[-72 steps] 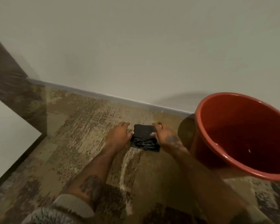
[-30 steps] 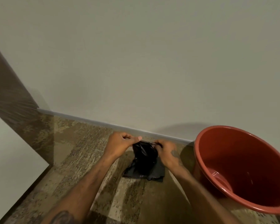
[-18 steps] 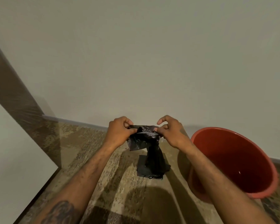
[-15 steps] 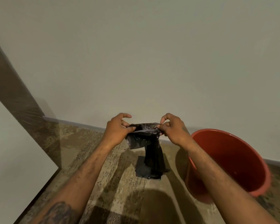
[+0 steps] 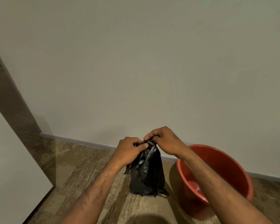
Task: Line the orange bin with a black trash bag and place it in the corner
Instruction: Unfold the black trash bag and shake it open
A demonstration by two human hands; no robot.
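Note:
A crumpled black trash bag (image 5: 146,173) hangs from both my hands, and its lower end touches the patterned carpet. My left hand (image 5: 128,151) pinches its top edge from the left. My right hand (image 5: 164,139) pinches the same edge from the right, and the fingertips of both hands almost meet. The orange bin (image 5: 217,160) stands upright on the floor to the right of the bag, close to the wall, with my right forearm crossing in front of its near rim. Nothing lies inside the bin.
A plain pale wall (image 5: 144,70) with a grey baseboard (image 5: 81,141) runs across ahead. At the left a brown panel (image 5: 11,107) meets the wall in a corner, with a white surface (image 5: 10,167) in front of it. Patterned carpet (image 5: 81,172) covers the floor.
The bag was folded flat on the carpet; both hands picked it up and it has unfolded downward. My hands have drawn together at its top edge, and the view has tilted up.

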